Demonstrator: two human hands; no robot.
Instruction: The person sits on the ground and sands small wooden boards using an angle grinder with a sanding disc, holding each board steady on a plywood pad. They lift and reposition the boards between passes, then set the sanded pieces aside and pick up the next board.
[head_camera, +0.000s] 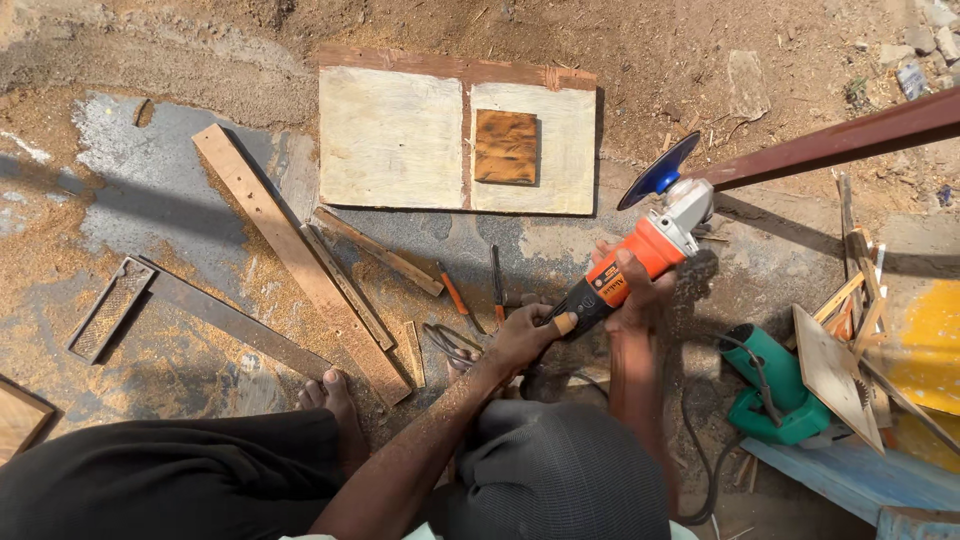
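I hold an orange and black angle grinder (640, 255) with both hands above the ground. My left hand (525, 335) grips its black rear handle. My right hand (630, 290) wraps around the orange body just behind the grey head. The grinder's blue disc (660, 170) points up and away, tilted on edge, close to a dark red metal bar (840, 143). Its black cord (700, 440) loops down on the right.
A pale plywood board (400, 140) with a small brown wood block (505, 147) lies ahead. Wooden slats (290, 250), a try square (160, 300), screwdrivers (455, 295) and sawdust cover the ground. A green power tool (775, 395) and wood scraps sit right. My bare foot (335, 395) rests below.
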